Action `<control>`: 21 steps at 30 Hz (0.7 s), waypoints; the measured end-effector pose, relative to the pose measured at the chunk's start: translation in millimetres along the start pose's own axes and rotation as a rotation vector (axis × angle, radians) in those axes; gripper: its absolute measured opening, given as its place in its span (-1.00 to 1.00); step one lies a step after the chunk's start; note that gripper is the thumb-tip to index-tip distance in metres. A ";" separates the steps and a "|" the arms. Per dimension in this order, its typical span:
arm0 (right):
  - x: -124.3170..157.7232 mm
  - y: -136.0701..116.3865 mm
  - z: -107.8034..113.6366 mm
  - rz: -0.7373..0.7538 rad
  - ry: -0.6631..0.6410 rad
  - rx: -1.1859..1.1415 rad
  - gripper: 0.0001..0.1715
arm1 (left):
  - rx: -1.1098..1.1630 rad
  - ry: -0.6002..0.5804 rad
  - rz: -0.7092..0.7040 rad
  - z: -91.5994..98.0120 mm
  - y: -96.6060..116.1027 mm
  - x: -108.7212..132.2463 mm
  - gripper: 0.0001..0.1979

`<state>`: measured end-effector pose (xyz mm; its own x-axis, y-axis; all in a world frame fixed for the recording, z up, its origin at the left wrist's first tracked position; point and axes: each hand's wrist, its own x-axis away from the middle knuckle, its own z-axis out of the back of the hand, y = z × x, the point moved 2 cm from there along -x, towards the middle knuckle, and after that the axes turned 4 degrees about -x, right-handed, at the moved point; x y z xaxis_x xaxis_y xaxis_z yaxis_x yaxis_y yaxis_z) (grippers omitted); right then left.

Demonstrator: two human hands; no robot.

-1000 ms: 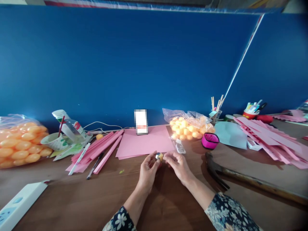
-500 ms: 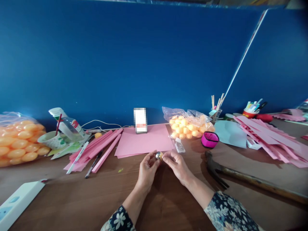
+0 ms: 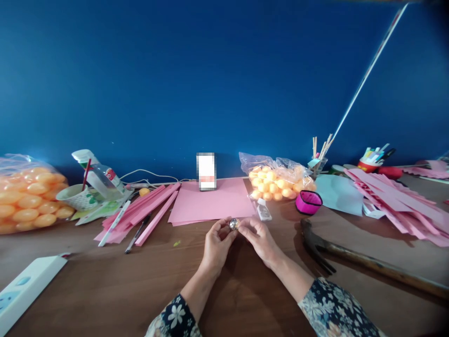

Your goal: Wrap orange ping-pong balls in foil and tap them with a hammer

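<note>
Between my two hands is a small shiny silver ball [image 3: 233,224], perhaps metal, just above the brown table. My left hand [image 3: 217,243] pinches it between thumb and fingers. On its other side, the fingertips of my right hand [image 3: 258,238] are closed against its edge, where a bit of pale yellow shows. Whether the yellow bit is part of the ball or a separate piece, I cannot tell. Pink paper sheets [image 3: 210,201] lie just beyond my fingers. A white eraser-like block [image 3: 263,210] lies behind my right hand.
To the right lie a claw hammer [image 3: 358,257] and a magenta band [image 3: 308,202]. Bags of orange balls stand at the left [image 3: 31,196] and back [image 3: 273,182]. Pink strips [image 3: 140,210], a pen [image 3: 137,236] and a power strip [image 3: 31,290] are on the left.
The view has tilted and shifted slightly. Less of the yellow part shows beside the silver ball now, and both hands keep nearly the same pose around it.
</note>
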<state>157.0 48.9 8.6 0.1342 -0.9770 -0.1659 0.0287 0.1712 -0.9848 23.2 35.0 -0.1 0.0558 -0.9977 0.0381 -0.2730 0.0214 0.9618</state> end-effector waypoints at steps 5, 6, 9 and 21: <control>-0.3 2.1 -0.1 0.000 0.003 0.011 -0.78 | -0.021 0.004 -0.013 0.1 -0.2 -0.1 -0.57; -0.4 2.9 -0.1 -0.003 0.005 0.012 -0.78 | -0.025 0.004 -0.014 0.1 0.0 0.0 -0.57; -0.5 4.3 -0.1 -0.004 0.007 0.016 -0.78 | -0.025 0.009 -0.009 -0.3 1.8 0.5 -0.58; 0.6 -0.4 -1.5 -0.021 -0.007 0.020 -0.80 | -0.004 0.021 -0.003 0.0 -1.1 -0.4 -0.60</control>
<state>155.6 48.1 8.8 0.1403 -0.9795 -0.1448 0.0518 0.1533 -0.9868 23.5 35.4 -1.2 0.0772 -0.9962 0.0407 -0.2689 0.0186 0.9630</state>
